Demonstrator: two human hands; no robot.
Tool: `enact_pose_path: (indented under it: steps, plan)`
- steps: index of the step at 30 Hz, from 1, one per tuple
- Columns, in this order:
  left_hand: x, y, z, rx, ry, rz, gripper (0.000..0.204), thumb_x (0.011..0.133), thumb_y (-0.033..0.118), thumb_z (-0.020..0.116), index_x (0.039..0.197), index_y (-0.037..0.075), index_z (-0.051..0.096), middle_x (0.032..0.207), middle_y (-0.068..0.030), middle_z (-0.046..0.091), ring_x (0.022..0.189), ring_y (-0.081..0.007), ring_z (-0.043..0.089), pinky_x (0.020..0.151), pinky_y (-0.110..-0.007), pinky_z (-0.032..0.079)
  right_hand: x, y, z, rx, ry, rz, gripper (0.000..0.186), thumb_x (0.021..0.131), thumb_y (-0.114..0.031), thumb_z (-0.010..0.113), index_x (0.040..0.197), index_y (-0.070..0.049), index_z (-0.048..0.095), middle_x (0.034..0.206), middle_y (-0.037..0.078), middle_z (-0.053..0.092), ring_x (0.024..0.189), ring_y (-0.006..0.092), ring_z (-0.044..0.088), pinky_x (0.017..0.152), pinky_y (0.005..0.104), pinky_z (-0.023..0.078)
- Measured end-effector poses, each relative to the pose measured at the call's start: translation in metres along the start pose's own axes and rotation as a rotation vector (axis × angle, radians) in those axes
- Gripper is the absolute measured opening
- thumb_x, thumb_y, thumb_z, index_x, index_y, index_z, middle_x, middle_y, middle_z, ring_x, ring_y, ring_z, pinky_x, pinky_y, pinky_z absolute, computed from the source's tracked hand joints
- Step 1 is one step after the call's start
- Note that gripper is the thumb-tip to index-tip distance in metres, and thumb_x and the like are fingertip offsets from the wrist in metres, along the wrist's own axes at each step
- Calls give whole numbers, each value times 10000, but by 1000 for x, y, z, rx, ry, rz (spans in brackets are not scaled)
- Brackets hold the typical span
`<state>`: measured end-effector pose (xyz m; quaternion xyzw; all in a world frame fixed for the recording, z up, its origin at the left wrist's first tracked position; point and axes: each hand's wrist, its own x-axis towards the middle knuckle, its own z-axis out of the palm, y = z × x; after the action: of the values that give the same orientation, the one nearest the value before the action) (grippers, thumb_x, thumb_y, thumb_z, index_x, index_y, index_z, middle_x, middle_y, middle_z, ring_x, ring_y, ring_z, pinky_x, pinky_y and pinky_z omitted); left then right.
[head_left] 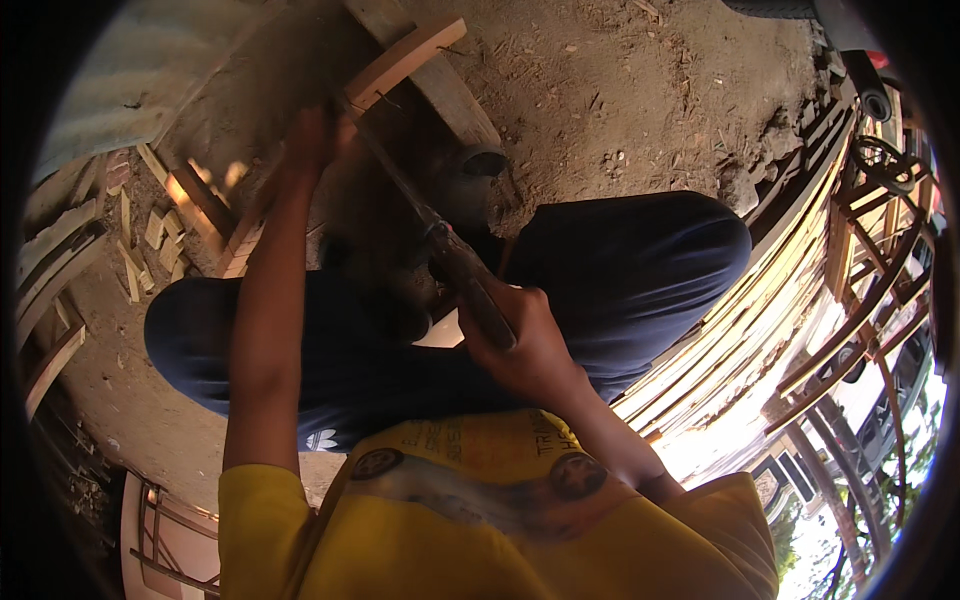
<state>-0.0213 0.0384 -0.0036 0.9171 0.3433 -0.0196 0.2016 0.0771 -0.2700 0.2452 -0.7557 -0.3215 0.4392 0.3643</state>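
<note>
Outdoors, on bare brown ground (600,120), a long-bladed tool (433,222) slants between a person's bent knees toward a wooden strip (410,62).

Dark trousers (630,260) and a yellow shirt (470,540) fill the lower middle, with a broad run of pale timber lengths (745,345) at the right. Beyond the knees lies a grey plank (455,105), and the reddish wooden strip crosses over it, the tool's far end close by its nearer end; whether they touch is unclear. The right hand (530,345) is wrapped around the tool's dark handle. The left hand (315,138), blurred, is just beside the strip; I cannot tell whether it grips it.
</note>
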Motion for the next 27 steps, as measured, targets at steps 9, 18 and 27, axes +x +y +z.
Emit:
enact_pose_path:
  steps: [9, 18, 27]
  plan:
    - [2, 11, -13, 1, -35, -30, 383, 731, 331, 712, 954, 27, 646, 858, -206, 674, 833, -390, 657, 690, -471, 536, -4, 0, -9, 6, -2, 57, 339, 777, -50, 621, 1104, 40, 598, 656, 178, 611, 609, 225, 668, 596, 312, 498]
    - [-4, 12, -6, 2, 73, 26, 465, 740, 399, 719, 1002, 22, 643, 835, -207, 677, 799, -384, 667, 704, -467, 544, 48, 6, 25, 72, 14, 51, 101, 845, -54, 593, 872, 42, 605, 596, 100, 577, 562, 75, 567, 501, 271, 441]
    - [1, 17, -9, -151, -23, -107, 374, 754, 381, 688, 921, 46, 689, 831, -164, 686, 852, -363, 669, 743, -472, 542, 53, -12, 36, -9, 30, 22, 78, 863, -30, 603, 827, 39, 612, 581, 56, 555, 609, 20, 504, 501, 248, 412]
